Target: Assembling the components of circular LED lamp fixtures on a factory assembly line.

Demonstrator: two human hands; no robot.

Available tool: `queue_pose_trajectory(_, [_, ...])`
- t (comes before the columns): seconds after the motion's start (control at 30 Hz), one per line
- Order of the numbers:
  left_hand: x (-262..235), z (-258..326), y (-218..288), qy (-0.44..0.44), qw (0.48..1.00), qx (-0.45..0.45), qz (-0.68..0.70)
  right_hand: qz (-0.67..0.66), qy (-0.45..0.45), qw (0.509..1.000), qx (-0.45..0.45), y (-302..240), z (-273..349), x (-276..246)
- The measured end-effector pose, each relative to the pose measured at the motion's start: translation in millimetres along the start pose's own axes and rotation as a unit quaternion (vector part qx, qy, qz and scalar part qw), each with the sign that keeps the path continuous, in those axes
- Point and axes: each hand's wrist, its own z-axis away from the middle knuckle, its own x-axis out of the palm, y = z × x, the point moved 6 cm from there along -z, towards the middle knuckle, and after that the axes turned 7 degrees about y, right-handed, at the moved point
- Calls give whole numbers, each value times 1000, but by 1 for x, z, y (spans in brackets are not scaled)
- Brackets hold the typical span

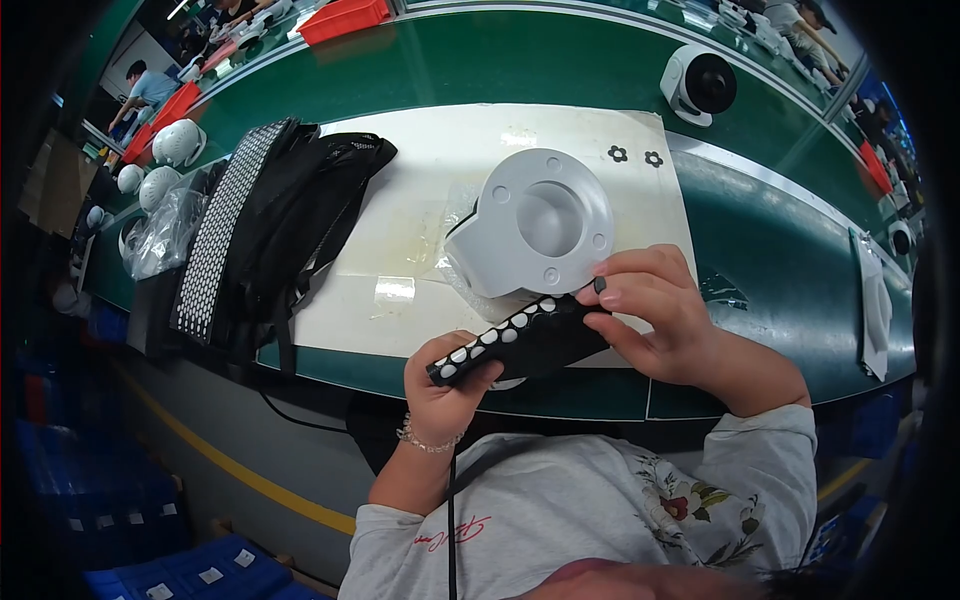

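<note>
My left hand [438, 385] is closed around the near end of a black strip [545, 340] lined with rows of white round spots. At the far end of that strip, my right hand [655, 315] pinches a small dark round pad [600, 285] between thumb and finger. Just beyond both hands lies a white plastic housing [490, 245] with a large round hollow and several small round recesses around it. It rests on clear wrap over a white board [400, 230]. Whether the right fingers also touch the housing's edge, I cannot tell.
Left of the board lie a black bag [325, 190] and a dotted sheet [235, 230]. Clear plastic bags [165, 235] and white camera bodies [180, 143] sit farther left. A white camera with a black face [700, 82] stands at the back right. Red bins [343, 18] line the back.
</note>
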Motion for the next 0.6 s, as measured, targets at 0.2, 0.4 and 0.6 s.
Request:
queue_pose_trajectory(0.2, [4,-3,3,-12,999,12,32,-97,-9,995,-11,1,1,-2])
queue_pose_trajectory(0.4, [4,-2,3,-41,998,49,23,-229,-9,971,69,1,1,4])
queue_pose_trajectory(0.6, [3,-2,2,-58,996,66,-7,-194,-32,979,49,-2,2,9])
